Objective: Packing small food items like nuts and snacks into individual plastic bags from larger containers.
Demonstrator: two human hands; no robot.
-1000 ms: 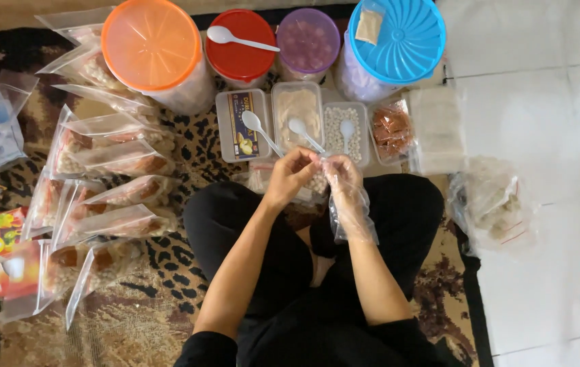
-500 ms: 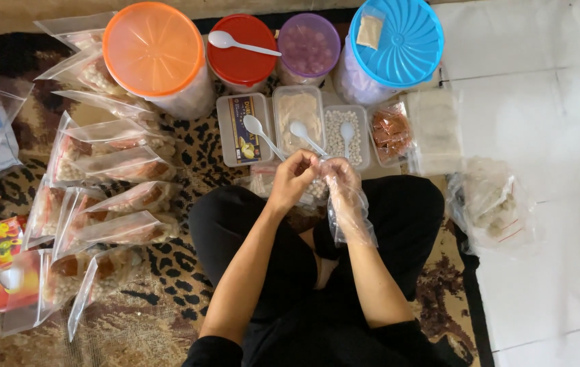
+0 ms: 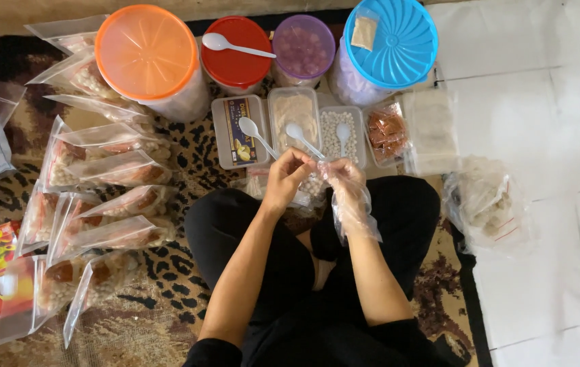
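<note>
Flanking two hands [image 3: 286, 177] (right [image 3: 346, 183] gloved): four lidded tubs [image 3: 147, 54]; three spoons [image 3: 256, 132].

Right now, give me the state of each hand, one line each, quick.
Left hand: bare, fingers pinched shut on the clear plastic glove at the right fingertips.
Right hand: inside that glove, fingers loosely curled, holding nothing else visible.
</note>
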